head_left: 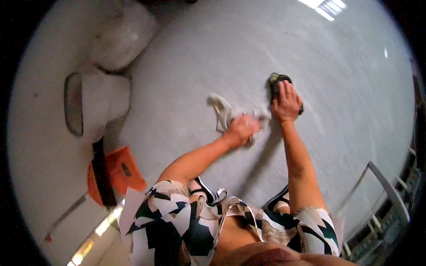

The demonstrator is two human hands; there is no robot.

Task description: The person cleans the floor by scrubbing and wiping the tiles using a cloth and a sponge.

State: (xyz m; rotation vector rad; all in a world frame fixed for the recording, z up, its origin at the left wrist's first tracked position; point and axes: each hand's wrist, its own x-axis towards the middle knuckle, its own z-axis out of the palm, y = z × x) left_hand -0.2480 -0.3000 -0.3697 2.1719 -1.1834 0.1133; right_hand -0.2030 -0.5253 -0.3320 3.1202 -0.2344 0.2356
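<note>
- Left hand [242,129]: palm down on a whitish cloth [222,110] spread on the grey floor [350,106]; its outline is blurred, and whether the grip is clenched on the fabric or merely resting cannot be told.
- Right hand [287,101]: laid over a dark object [282,78] on the floor, fingers extended along its top; the underside of the grip is concealed, so whether it grasps the object cannot be told.
- Positions: the cloth lies ahead of the body, the dark object just beside it, to the right and slightly farther forward; a narrow strip of floor separates the two hands.
- Open room: bare floor extends ahead of both hands and broadly to the right of the dark object.
- Left border: a clear plastic bag [122,40], a pale bin [106,95] and an orange container [128,170] stand in a row, well apart from the cloth.
- Right border: a grey metal frame [392,190] stands near the lower edge, apart from the right forearm.
- Near border: two sandals [204,191], partly covered by a patterned garment [177,217].
- Obscured: most of the dark object, under the fingers, its kind uncertain; the cloth's middle, under the left hand; the bag and the frame, cut by the dark round margin.
</note>
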